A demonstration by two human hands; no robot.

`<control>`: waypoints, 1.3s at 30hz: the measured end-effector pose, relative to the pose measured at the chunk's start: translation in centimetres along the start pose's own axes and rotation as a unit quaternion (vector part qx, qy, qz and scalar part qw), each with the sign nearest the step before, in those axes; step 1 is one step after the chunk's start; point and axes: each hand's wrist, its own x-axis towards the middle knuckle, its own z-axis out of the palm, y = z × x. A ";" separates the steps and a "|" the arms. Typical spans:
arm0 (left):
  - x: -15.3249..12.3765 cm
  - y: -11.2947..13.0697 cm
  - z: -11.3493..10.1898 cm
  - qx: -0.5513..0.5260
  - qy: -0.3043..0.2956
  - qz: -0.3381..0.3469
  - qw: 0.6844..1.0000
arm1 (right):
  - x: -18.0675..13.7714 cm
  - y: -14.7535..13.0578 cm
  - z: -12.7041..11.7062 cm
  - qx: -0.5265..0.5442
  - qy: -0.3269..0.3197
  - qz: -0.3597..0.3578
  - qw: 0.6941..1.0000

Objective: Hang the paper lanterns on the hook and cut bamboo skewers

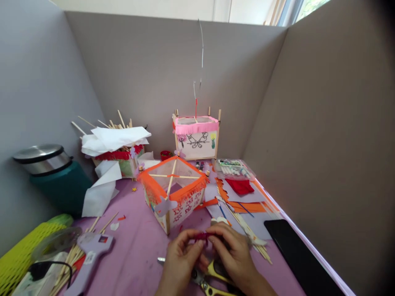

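— Left hand (pixel 180 259): what was its state?
— Thumb and forefinger were pinched on one end of a small magenta strip (pixel 202 236).
— And the right hand (pixel 233 250)?
— Likewise pinched, on the strip's other end. The strip hung between the two hands, off the bench (pixel 129 255); its exact shape was too blurred to record.
— Where were the scissors (pixel 203 285)?
— Below the hands and partly hidden by them, yellow handles toward the right. A blade tip showed to the left of the left hand.
— What stood beyond?
— An orange-edged box (pixel 189 205), upright, with crossed sticks (pixel 171 176) over its top. A pink-edged box (pixel 197 144) stood behind it, near the back panel (pixel 138 74).
— And to either side?
— Right: a bundle of loose sticks (pixel 262 250), then a black phone (pixel 299 255). Left: a lilac glue gun (pixel 92 257), with a teal bottle (pixel 61 187) behind it.
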 end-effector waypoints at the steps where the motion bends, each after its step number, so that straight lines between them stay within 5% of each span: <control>1: -0.1 0.1 0.0 0.001 -0.002 0.007 1.000 | -0.1 0.0 0.0 0.000 -0.008 -0.002 1.000; 5: 0.0 0.1 0.2 -0.010 -0.017 0.017 1.000 | -0.3 0.1 -0.1 -0.010 -0.043 -0.031 0.999; 15: 0.1 -0.5 0.2 0.032 -0.021 -0.034 0.999 | -0.3 0.4 -0.8 -0.018 0.022 0.024 0.999; 33: 0.0 -0.4 -0.2 0.053 -0.008 -0.013 0.998 | -0.4 0.1 -0.3 -0.032 -0.072 0.032 0.996; 39: -0.1 -0.3 0.1 0.075 0.004 -0.036 0.997 | -0.2 0.0 -0.5 0.007 -0.018 0.025 0.999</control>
